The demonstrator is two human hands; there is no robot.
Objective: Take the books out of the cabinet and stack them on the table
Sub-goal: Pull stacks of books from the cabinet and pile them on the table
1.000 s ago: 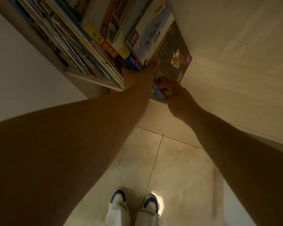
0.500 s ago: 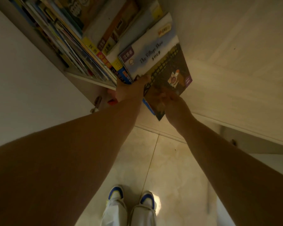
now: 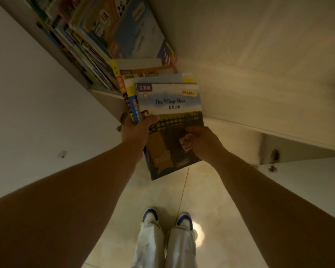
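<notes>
Both my hands hold a small stack of books (image 3: pixel 170 105) just in front of the cabinet shelf (image 3: pixel 103 92). The top book reads "The Village Show", with a pale sky and a dark fence on its cover. My left hand (image 3: pixel 137 130) grips the stack's left edge, thumb on the cover. My right hand (image 3: pixel 203 142) grips the lower right of the cover. Several more books (image 3: pixel 97 41) remain packed on the shelf above, some upright, some lying flat. No table is in view.
The open cabinet door (image 3: pixel 269 84) stands to the right, with a hinge (image 3: pixel 274 157) below it. A white wall or panel (image 3: pixel 37 113) is on the left. Below are a tiled floor (image 3: pixel 211 200) and my shoes (image 3: pixel 166 219).
The stack has slid out of the shelf toward me and now hangs over the floor. Both hands moved back with it; the books left on the shelf are more exposed.
</notes>
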